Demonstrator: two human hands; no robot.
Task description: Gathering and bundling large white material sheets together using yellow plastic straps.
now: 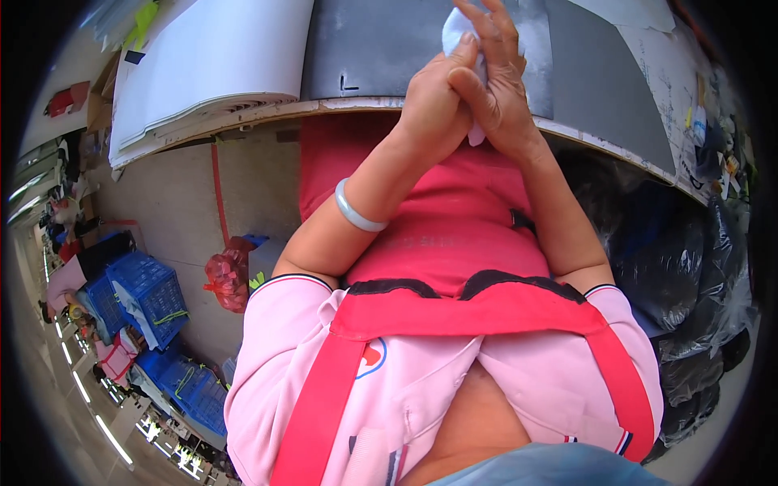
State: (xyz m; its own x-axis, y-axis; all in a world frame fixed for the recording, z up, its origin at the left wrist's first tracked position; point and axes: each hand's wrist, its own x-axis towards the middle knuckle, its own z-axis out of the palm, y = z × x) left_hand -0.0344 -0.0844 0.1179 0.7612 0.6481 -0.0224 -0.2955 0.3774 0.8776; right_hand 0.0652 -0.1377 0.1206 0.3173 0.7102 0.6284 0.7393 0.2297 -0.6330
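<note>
While bare L hand & bare R hand press tog. w/ little gap, R fingers loosely straight, a white, soft-looking, rounded piece sits betw. them, showing beyond the grip; step's prob. pressing it, next move likely calls for easing one palm w/o dropping it.

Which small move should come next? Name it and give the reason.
Probably ease the right grip slightly away from the left grip: the two overlap in view around the white piece, hiding its middle, so a small parting should bare more of it.
</note>
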